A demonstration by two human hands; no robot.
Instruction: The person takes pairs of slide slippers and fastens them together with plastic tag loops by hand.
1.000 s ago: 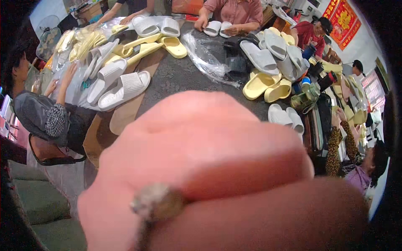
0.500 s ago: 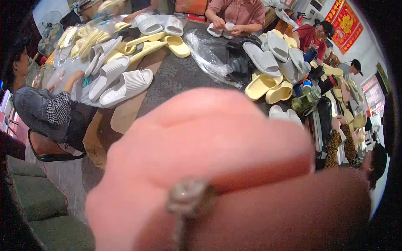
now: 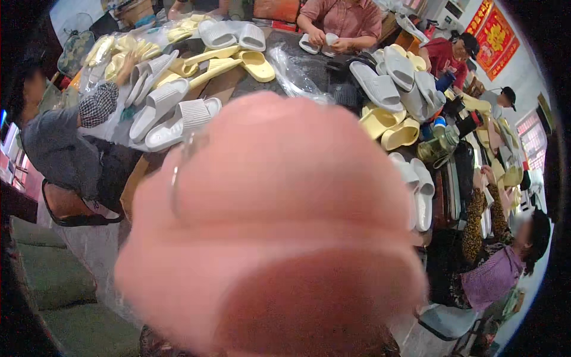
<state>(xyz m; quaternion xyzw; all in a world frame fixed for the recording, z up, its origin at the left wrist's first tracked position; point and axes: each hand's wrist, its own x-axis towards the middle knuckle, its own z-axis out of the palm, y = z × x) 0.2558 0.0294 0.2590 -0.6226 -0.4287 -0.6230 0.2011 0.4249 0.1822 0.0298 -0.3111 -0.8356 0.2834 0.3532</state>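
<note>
One hand, apparently my right hand (image 3: 279, 178), fills the middle of the view very close up. It is blurred, and a thin ring (image 3: 175, 184) shows at its left side. Its fingers run together in the blur, so I cannot tell their pose or whether they hold anything. Behind it, much of the table is hidden. A pair of white slippers (image 3: 424, 196) shows just past its right edge, partly covered. Off its upper left lie light grey slippers (image 3: 181, 126). My left hand cannot be made out.
Yellow slippers (image 3: 257, 65) and clear plastic bags (image 3: 294, 74) lie across the dark table. At the right, grey slippers (image 3: 377, 86) are heaped near a greenish jar (image 3: 437, 149). Several people sit around; one at the left (image 3: 65, 143) reaches toward yellow slippers. A chair (image 3: 449, 321) stands lower right.
The close hand has turned and shifted, uncovering the white slippers and a person at the right. The person at the left has reached farther over the table, toward the yellow slippers.
</note>
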